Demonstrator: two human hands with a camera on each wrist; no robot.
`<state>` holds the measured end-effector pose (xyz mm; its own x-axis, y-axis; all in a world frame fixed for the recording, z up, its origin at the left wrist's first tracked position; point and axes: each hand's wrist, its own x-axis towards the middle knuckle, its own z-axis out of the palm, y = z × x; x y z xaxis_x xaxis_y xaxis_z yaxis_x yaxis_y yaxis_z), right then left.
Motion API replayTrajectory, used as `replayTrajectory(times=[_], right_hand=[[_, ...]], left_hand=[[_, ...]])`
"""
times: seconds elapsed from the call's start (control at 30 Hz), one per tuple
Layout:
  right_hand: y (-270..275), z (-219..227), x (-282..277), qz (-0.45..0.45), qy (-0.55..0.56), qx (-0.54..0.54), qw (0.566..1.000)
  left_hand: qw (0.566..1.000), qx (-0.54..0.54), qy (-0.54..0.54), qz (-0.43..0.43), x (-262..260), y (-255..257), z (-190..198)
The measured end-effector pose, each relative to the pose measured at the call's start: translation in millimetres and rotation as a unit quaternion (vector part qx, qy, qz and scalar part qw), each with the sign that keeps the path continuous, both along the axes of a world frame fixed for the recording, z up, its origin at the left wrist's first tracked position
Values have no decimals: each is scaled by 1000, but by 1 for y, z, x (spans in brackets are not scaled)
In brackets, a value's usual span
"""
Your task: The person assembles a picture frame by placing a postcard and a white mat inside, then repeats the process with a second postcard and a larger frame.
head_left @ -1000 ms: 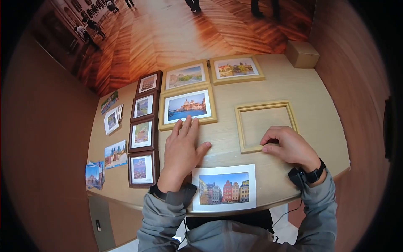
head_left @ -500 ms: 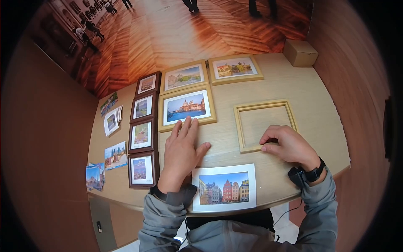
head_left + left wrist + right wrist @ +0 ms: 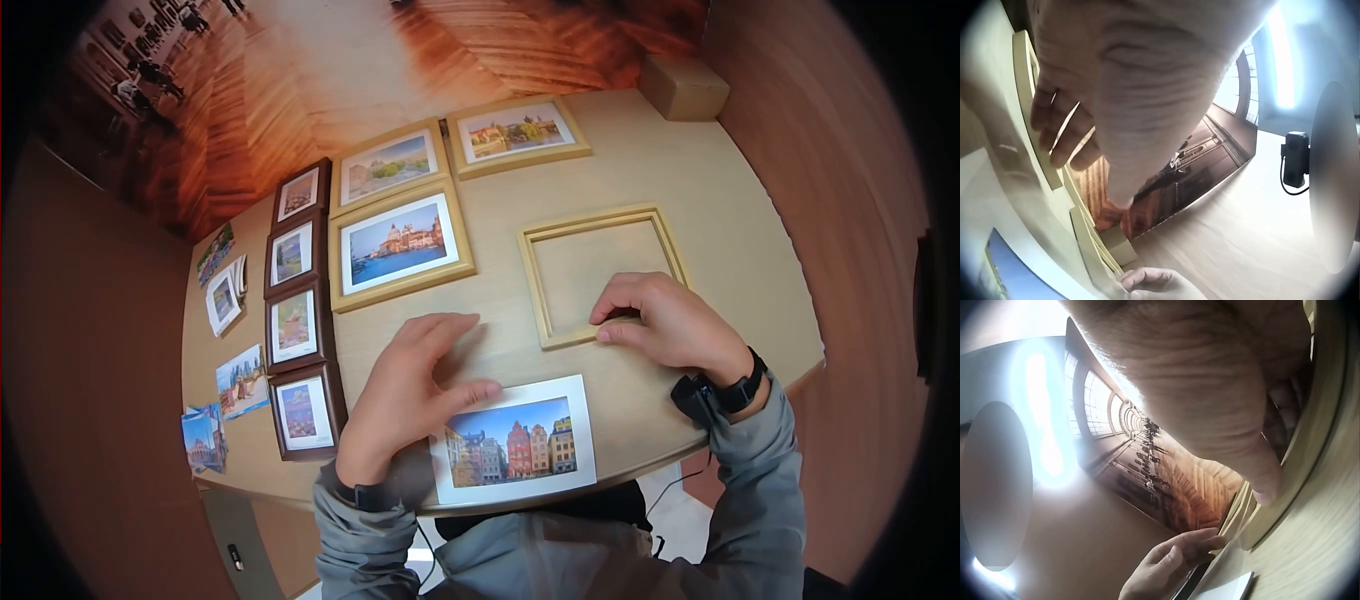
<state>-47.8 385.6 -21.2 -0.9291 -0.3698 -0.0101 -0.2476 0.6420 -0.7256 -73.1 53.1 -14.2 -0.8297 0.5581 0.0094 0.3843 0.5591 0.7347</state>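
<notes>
An unfilled light wood picture frame (image 3: 592, 221) lies on the table's right half. My right hand (image 3: 665, 320) holds its near edge; in the right wrist view the thumb (image 3: 1266, 490) lies against the wooden rail and the fingers are partly hidden behind it. Close over the left side of a white-bordered print (image 3: 515, 440) of colourful houses, my left hand (image 3: 410, 375) has its fingers extended and thumb spread, holding nothing. The print lies flat at the near edge. Just beyond the left fingers stands a filled light frame (image 3: 400, 243) with a waterfront picture.
Two more filled light frames, one with a green landscape (image 3: 390, 170) and one with a riverside town (image 3: 515, 130), lie at the back. Several dark brown frames (image 3: 335, 390) form a column on the left, with loose prints (image 3: 242, 382) beside them. A cardboard box (image 3: 685, 88) sits back right.
My left hand has drawn back from the waterfront frame toward the print of houses. The right hand stays at the unfilled frame's near edge. The head view has shifted slightly.
</notes>
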Motion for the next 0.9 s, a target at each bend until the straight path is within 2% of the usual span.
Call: replayTrajectory(times=[0.1,0.33,0.4,0.43,0.5,0.53,0.6,0.67,0.7,0.77,0.8,0.87,0.9], right_hand=[[-3,0,-1,9,-7,-1,1000],[-12,1,0,15,-22,-27,999],[-13,0,0,18,-24,-31,999],[-13,-1,0,25,-23,-29,999],[-13,0,0,32,-24,-26,999],[-12,1,0,39,-18,-25,999],[-13,0,0,47,-12,-25,999],[-15,-4,1,-11,21,-85,996],[-16,-3,2,-12,20,-85,996],[-20,4,3,-76,-73,-201,974],[-23,6,5,-77,-72,-200,974],[-27,10,9,-71,-166,-303,936],[-27,11,10,-72,-165,-303,936]], left_hand=[[998,-32,31,-49,7,10,5],[995,-79,-11,-52,8,10,6],[996,-2,-91,-24,7,6,2],[996,-2,-91,-23,5,3,-1],[989,106,-103,-19,3,0,-7],[989,107,-103,-18,3,0,-6],[956,182,-225,41,4,0,-1],[954,195,-219,57,6,2,1],[952,208,-215,72,6,4,1],[954,201,-211,73,7,5,3],[956,196,-206,74,7,5,3],[959,192,-198,69,7,7,0],[962,187,-190,65,8,7,-1]])
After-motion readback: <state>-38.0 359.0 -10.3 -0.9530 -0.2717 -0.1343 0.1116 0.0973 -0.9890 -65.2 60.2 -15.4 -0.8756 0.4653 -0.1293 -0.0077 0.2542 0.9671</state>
